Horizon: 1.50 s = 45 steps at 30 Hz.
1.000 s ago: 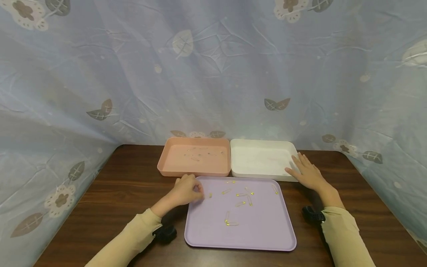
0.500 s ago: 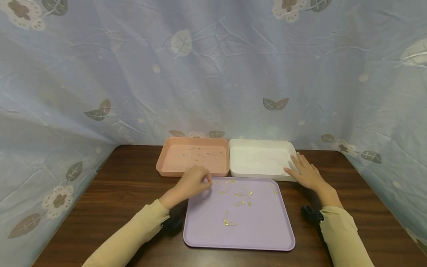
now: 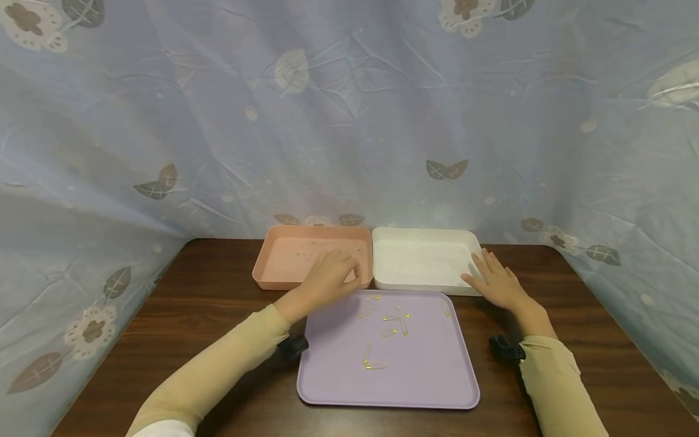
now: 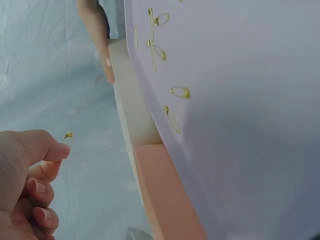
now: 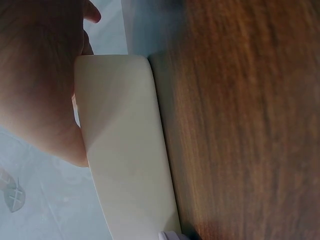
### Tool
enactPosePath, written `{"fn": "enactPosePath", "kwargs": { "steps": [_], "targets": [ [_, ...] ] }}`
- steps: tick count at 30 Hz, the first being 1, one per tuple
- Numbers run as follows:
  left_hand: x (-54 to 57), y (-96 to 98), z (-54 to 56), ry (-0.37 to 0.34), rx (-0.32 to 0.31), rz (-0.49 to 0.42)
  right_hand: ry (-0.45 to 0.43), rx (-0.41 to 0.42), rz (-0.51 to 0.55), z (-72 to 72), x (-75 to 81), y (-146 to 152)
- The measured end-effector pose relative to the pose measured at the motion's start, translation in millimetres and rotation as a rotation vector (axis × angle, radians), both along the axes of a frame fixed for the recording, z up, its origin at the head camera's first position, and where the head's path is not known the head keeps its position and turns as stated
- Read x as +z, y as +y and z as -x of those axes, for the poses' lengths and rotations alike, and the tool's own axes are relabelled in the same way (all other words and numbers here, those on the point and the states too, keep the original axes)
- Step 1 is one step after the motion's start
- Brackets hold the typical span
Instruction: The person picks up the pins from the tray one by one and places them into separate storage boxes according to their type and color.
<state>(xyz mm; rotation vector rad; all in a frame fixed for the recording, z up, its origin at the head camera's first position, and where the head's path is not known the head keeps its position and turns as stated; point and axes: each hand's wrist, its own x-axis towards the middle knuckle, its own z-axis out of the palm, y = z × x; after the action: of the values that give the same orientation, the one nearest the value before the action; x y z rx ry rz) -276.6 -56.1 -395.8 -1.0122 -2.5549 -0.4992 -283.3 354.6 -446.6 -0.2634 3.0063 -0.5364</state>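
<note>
My left hand [image 3: 329, 278] is over the front of the pink tray [image 3: 273, 284]. In the left wrist view its thumb and forefinger pinch a gold safety pin [image 4: 69, 135], whose clasp end sticks out past the fingertips. Several gold safety pins lie on the lavender tray [image 3: 420, 376], among them a pair near its middle-left [image 3: 375, 366]. Small silvery pins [image 3: 324, 244] lie in the pink tray, partly hidden by the left hand. With fingers spread and fairly straight, my right hand [image 3: 498, 284] rests on the right rim of the white tray [image 3: 420, 289].
The pink and white trays stand side by side behind the lavender one on a dark wooden table [image 3: 180, 321]. A patterned cloth [image 3: 349, 121] hangs along the back and sides. Each wrist wears a dark camera strap [image 3: 506, 350].
My left hand has moved up and right, from the lavender tray's left edge to over the pink tray, carrying the safety pin. The right hand stays on the white tray's rim.
</note>
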Motion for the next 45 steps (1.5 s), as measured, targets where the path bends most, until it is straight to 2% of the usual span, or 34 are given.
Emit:
{"fn": "enactPosePath", "kwargs": {
  "steps": [4, 8, 11, 17, 25, 32, 38, 45],
  "targets": [
    [7.8, 8.5, 7.7, 0.025, -0.034, 0.023, 0.002, -0.001, -0.004, 1.2, -1.7, 0],
    [15.8, 18.0, 15.8, 0.092, -0.056, 0.066, 0.001, -0.004, -0.008, 1.5, -2.2, 1],
    [23.0, 26.4, 20.9, 0.125, -0.048, 0.099, 0.000, -0.007, -0.011, 1.3, -1.1, 1],
    [31.6, 42.3, 31.3, 0.129, 0.000, 0.165, -0.008, -0.009, -0.013, 0.4, -0.6, 0],
    [39.1, 62.9, 52.7, 0.157, 0.018, 0.153, -0.014, -0.005, -0.025, 3.1, -1.8, 2],
    [37.2, 77.1, 72.3, 0.237, 0.052, 0.143, -0.014, -0.005, -0.037, 5.4, -1.3, 1],
    [30.3, 88.7, 90.5, 0.217, 0.096, 0.132, -0.018, -0.005, -0.044, 4.0, 1.1, -1],
    [25.0, 102.0, 108.2, 0.190, 0.120, 0.152, -0.023, -0.012, -0.049, 3.5, 2.1, -1]
  ]
}}
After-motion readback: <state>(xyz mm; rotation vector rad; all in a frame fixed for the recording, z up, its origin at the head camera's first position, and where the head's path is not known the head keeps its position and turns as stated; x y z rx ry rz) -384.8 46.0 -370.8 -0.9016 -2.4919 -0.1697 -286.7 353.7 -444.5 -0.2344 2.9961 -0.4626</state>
